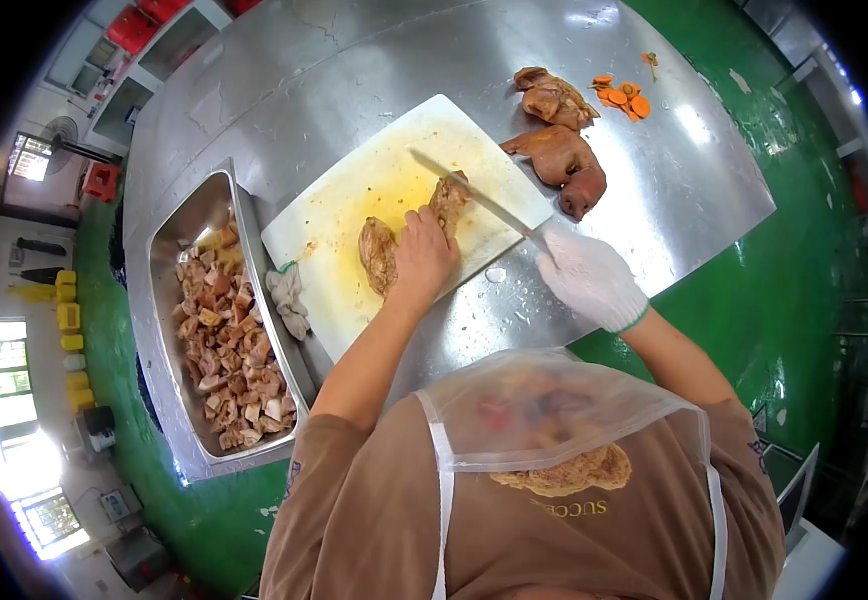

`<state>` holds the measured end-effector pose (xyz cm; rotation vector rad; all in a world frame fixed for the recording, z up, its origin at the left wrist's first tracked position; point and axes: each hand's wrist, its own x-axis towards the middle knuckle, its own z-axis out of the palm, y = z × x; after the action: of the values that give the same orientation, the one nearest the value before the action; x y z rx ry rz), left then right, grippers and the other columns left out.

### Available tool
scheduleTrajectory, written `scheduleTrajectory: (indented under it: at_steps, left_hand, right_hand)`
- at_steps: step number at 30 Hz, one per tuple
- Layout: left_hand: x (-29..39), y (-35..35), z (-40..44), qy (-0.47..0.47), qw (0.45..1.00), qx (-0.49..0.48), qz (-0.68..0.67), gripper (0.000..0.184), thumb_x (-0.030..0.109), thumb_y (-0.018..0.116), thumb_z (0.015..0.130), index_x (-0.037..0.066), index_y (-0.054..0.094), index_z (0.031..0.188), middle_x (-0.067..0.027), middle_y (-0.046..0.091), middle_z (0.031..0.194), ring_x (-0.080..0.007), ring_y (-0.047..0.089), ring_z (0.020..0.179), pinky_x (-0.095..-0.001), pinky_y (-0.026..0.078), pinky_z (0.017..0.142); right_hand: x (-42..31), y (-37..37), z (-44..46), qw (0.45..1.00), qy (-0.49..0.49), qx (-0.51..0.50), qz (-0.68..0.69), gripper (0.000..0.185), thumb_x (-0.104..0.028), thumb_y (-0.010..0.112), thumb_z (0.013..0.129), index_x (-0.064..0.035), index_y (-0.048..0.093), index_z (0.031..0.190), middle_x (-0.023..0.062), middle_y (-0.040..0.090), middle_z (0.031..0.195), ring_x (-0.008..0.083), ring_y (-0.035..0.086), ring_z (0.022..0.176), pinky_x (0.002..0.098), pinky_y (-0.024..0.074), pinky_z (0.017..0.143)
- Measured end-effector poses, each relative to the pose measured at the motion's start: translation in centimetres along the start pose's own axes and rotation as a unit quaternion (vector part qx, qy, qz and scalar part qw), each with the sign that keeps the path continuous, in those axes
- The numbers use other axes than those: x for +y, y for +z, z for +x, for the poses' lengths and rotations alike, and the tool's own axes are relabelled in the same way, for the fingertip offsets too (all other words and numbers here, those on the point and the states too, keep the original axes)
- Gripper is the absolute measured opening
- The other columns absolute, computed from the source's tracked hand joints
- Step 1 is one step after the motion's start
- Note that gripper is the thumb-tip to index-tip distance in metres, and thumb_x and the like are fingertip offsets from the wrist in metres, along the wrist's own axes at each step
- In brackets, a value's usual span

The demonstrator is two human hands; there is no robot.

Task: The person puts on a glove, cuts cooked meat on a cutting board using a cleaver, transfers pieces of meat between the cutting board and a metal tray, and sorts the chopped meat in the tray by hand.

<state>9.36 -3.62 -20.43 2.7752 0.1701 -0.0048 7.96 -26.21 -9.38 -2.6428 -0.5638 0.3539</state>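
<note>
My bare left hand [427, 252] presses with bent fingers on a brown piece of cooked meat [448, 204] on the white cutting board [329, 205]. A second brown piece [378, 256] lies just left of that hand. My right hand [590, 275], in a white knit glove, is closed around the handle of a knife [484, 199]. The blade crosses the board's right part, over the upper end of the meat under my left hand. Yellowish liquid and small crumbs mark the board.
A steel tray [306, 385] of chopped meat stands left of the board, with a crumpled glove [288, 301] between them. Beyond the board's right corner lie two larger meat pieces [566, 168] and orange carrot slices [623, 97], on the steel table [424, 50].
</note>
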Motion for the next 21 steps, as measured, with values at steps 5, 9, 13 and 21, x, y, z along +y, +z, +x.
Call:
scheduleTrajectory:
  at_steps: [5, 9, 13, 21]
  left_hand:
    - [0.3, -0.1, 0.3, -0.024, 0.999, -0.039, 0.024, 0.038, 0.022, 0.061, 0.083, -0.002, 0.044, 0.106, -0.0213, 0.054, 0.101, -0.0353, 0.064, 0.087, -0.0454, 0.055, 0.073]
    - [-0.5, 0.2, 0.9, 0.029, 0.995, -0.06, 0.069, 0.028, 0.017, 0.056, 0.084, -0.002, 0.047, 0.103, -0.0183, 0.057, 0.093, -0.032, 0.066, 0.084, -0.0425, 0.056, 0.065]
    - [-0.6, 0.8, 1.1, 0.057, 0.993, -0.042, 0.095, 0.021, 0.014, 0.054, 0.084, -0.001, 0.048, 0.099, -0.0173, 0.057, 0.091, -0.0306, 0.066, 0.082, -0.0414, 0.056, 0.062]
    - [0.2, -0.9, -0.6, 0.026, 0.998, 0.013, -0.06, 0.043, 0.02, 0.061, 0.081, -0.006, 0.046, 0.111, -0.0232, 0.048, 0.11, -0.0393, 0.051, 0.106, -0.0454, 0.047, 0.089]
  right_hand:
    - [0.0, 0.3, 2.8, 0.995, -0.038, -0.038, -0.085, 0.018, -0.021, 0.046, 0.091, -0.0031, 0.048, 0.093, 0.0211, 0.061, 0.076, 0.0412, 0.061, 0.072, 0.0524, 0.0481, 0.065]
    - [1.2, 1.1, 6.0, 0.99, -0.075, -0.065, -0.101, 0.018, -0.019, 0.045, 0.089, -0.0019, 0.051, 0.089, 0.0216, 0.061, 0.07, 0.0414, 0.062, 0.068, 0.0514, 0.049, 0.063]
    - [0.3, 3.2, 11.1, 0.986, -0.096, -0.086, -0.106, 0.022, -0.019, 0.044, 0.089, 0.0002, 0.055, 0.088, 0.0244, 0.062, 0.075, 0.0411, 0.063, 0.073, 0.0507, 0.05, 0.067]
    - [0.5, 0.8, 9.3, 1.0, -0.016, -0.022, 0.001, 0.026, -0.021, 0.043, 0.09, 0.003, 0.053, 0.095, 0.0269, 0.061, 0.08, 0.0421, 0.063, 0.078, 0.0495, 0.0499, 0.071]
